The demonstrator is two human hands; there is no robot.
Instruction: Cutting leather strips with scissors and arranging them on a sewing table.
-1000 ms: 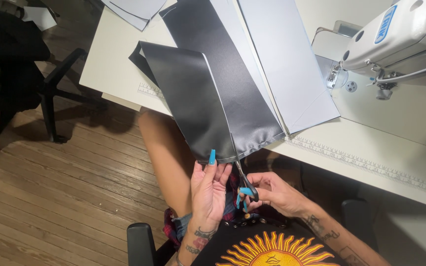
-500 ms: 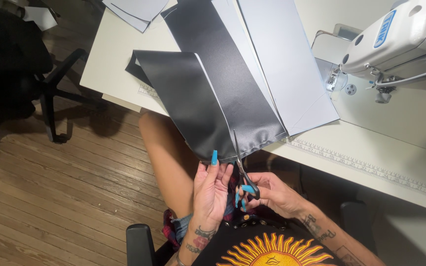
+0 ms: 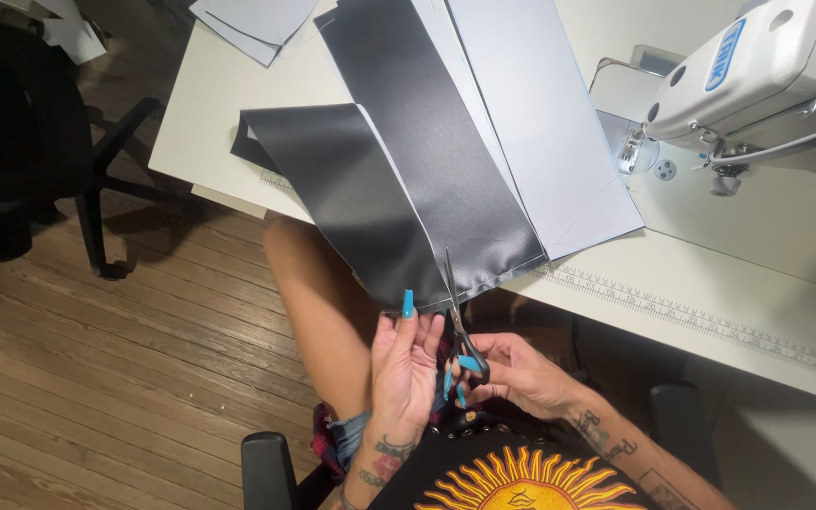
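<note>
Left hand: the left hand (image 3: 408, 364) has its fingers spread, not clamped; the fingertips rest under the hanging lower edge of the black fabric (image 3: 408, 208), holding it flat just at 9 o'clock of the blades.
Right hand: the right hand (image 3: 521, 373) is closed around the handles of the scissors (image 3: 455, 312), fingers through the loops.
Scissors: blades point toward 12 o'clock and lie close together, the tip now reaching up into the fabric's lower edge.
Change: a second ago the blades sat lower, below the hem, between the two hands; half a second ago they had begun to rise; now the tip stands inside the cloth's edge. The left fingers have stayed at the same spot on the hem throughout.
Meaning: as I judge it, a cut is being started or carried along the fold line of the black piece, running up from the hem, with the left hand steadying the cloth.
Fabric place: it lies across the table (image 3: 776, 236) and droops off the near edge above the person's lap; a folded flap extends toward 10 o'clock.
Around: pale grey sheets (image 3: 540, 123) lie at 1 o'clock of the black piece; a white sewing machine (image 3: 757, 76) stands at 2 o'clock; a printed ruler strip (image 3: 691, 316) runs along the table's near edge; a black chair (image 3: 11, 161) stands on the wood floor at 9 o'clock.
</note>
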